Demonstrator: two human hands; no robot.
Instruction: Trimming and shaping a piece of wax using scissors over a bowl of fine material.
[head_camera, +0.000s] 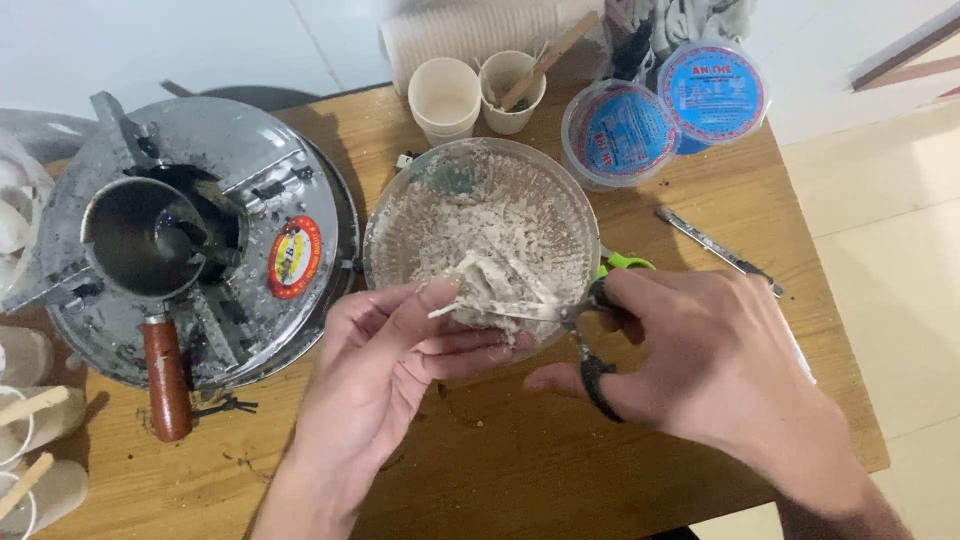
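Observation:
My right hand (715, 365) grips a pair of scissors (590, 320) with black and green handles, the blades pointing left and coated in pale paste. My left hand (390, 360) pinches a strip of whitish dough-like material (480, 290) at the blade tips. Both hands hover over the near rim of a clear glass bowl (400, 215) smeared with white floury paste, which stands on a wooden table (500, 470).
A round metal machine (240, 170) with a funnel and a brown-handled lever fills the left. Two paper cups (445, 95), one holding wooden sticks, stand behind the bowl. Two clear tubs with blue lids (620, 135) sit at back right. A slim metal tool (715, 245) lies to the right.

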